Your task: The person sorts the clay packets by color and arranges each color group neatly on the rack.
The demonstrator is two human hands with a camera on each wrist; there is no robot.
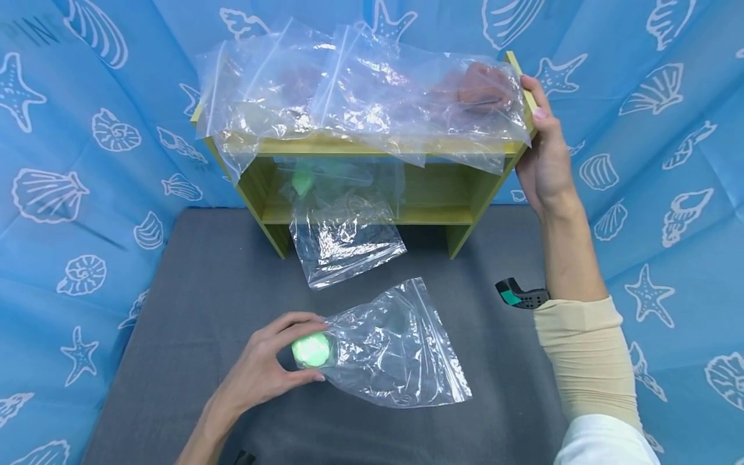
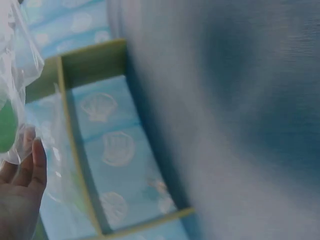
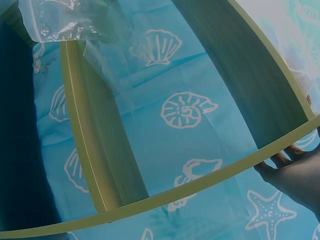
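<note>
My left hand (image 1: 256, 371) holds the bottom end of a clear zip bag (image 1: 395, 355) between thumb and fingers. Inside that end is a rounded light-green lump (image 1: 311, 350), its exact kind unclear. The bag's zip edge points right, above the grey table. In the left wrist view, the hand (image 2: 22, 192) and the green lump (image 2: 7, 127) show at the left edge. My right hand (image 1: 545, 158) grips the right side panel of a yellow-green wooden shelf (image 1: 383, 145), thumb at the front. The right wrist view shows its fingers (image 3: 287, 162) against that panel's outer side.
Several zip bags (image 1: 372, 84) lie across the shelf's top level, a reddish-brown item (image 1: 484, 87) visible in the right one. Another bag (image 1: 349, 248) hangs forward from the lower level, near a green item (image 1: 302, 179). A blue shell-patterned curtain (image 1: 70, 258) surrounds the grey table (image 1: 221, 271).
</note>
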